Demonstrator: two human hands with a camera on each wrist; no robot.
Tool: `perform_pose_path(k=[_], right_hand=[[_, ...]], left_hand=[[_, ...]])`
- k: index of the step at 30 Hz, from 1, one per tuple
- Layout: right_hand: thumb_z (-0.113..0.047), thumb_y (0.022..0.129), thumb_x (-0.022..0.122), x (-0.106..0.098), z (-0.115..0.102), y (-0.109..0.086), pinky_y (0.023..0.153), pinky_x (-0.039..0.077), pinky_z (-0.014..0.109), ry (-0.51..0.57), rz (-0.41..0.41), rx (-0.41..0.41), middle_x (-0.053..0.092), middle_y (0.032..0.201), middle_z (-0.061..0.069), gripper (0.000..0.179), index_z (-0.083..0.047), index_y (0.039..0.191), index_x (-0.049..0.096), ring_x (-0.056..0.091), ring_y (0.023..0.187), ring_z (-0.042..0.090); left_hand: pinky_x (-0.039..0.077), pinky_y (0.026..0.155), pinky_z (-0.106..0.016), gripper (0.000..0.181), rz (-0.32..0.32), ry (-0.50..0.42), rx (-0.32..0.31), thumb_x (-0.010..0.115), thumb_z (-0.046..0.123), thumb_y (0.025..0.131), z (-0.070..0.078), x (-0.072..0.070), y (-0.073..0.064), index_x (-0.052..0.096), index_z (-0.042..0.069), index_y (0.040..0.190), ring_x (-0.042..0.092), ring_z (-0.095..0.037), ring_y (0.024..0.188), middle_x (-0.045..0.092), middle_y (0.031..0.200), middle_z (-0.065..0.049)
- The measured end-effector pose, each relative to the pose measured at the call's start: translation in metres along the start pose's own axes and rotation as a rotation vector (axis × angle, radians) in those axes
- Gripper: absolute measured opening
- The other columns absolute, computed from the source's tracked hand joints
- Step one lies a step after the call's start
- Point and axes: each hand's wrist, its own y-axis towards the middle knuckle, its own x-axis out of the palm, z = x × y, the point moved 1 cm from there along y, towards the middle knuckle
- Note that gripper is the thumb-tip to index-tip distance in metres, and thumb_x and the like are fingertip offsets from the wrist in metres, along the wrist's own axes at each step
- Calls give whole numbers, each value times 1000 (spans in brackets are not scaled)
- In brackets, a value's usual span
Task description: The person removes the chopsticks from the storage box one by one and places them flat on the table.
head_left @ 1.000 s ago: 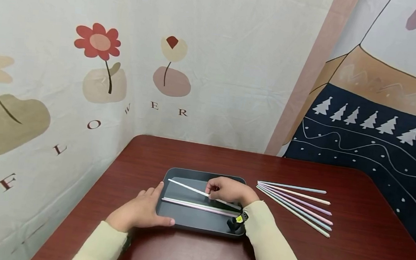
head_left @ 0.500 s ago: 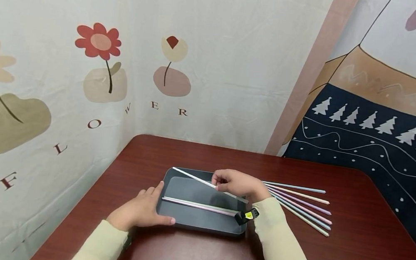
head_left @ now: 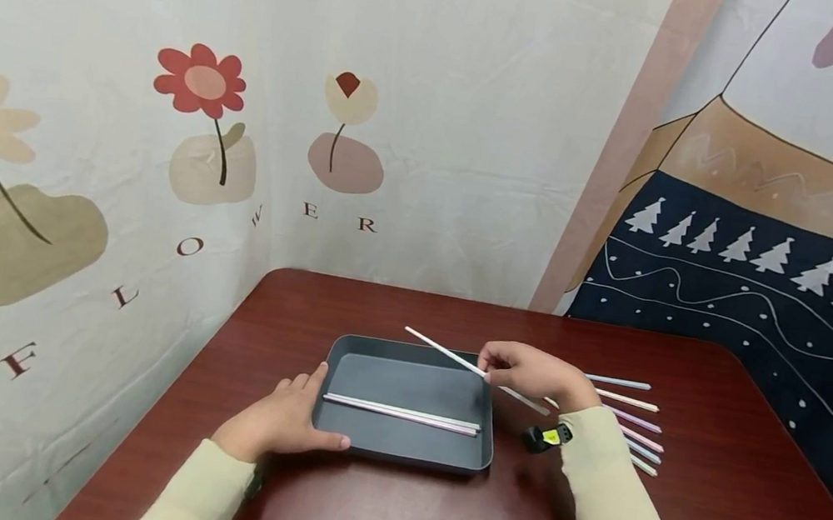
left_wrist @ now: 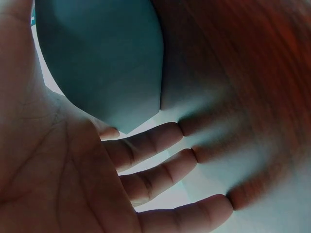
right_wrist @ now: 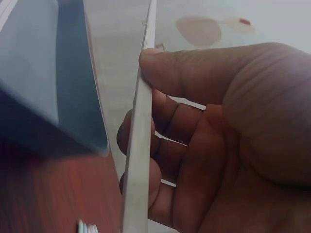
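My right hand (head_left: 532, 372) pinches a thin white chopstick (head_left: 444, 350) between thumb and fingers, above the right rim of a dark grey tray (head_left: 390, 379). One end of it slants up over the tray's far side, the other down past the right side. In the right wrist view the chopstick (right_wrist: 138, 131) looks edged and runs along the fingers. Inside the tray lie a few pale chopsticks (head_left: 402, 413), side by side. My left hand (head_left: 281, 419) rests spread against the tray's left side, thumb over the near rim; the left wrist view shows its fingers straight.
Several pastel chopsticks (head_left: 635, 415) lie fanned out on the red-brown table (head_left: 363, 506), right of the tray and partly hidden by my right hand and sleeve. A printed cloth (head_left: 459, 130) hangs behind the table's far edge.
My right hand has lifted the white chopstick from inside the tray and carried it up and right, past the right rim. The left hand and the tray have stayed put.
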Motion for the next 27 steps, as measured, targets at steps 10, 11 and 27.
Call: perform_pose_path(k=[10,11,27], right_hand=[[-7,97,60,-16,31,-39,69,45,39,-57,45,73,57,84,3,4,-10,99,62,53,81,23],[-7,97,60,-17,34,-44,69,44,39,-66,50,75,57,84,2,4,-10,100,62,53,80,22],[-2,96,59,-24,81,-100,61,41,30,-82,75,152,51,77,0,5,-7,94,59,48,69,16]], left_hand=[[44,97,-56,134,1,-4,5,77,74,64,0,-1,-1,19,-7,154,42,-48,125,44,142,-27],[44,97,-56,134,1,-3,8,76,74,64,0,-1,-1,19,-7,154,43,-48,125,44,142,-27],[43,98,-56,134,-1,-7,25,76,75,65,0,-1,0,20,-8,154,42,-50,125,44,141,-29]])
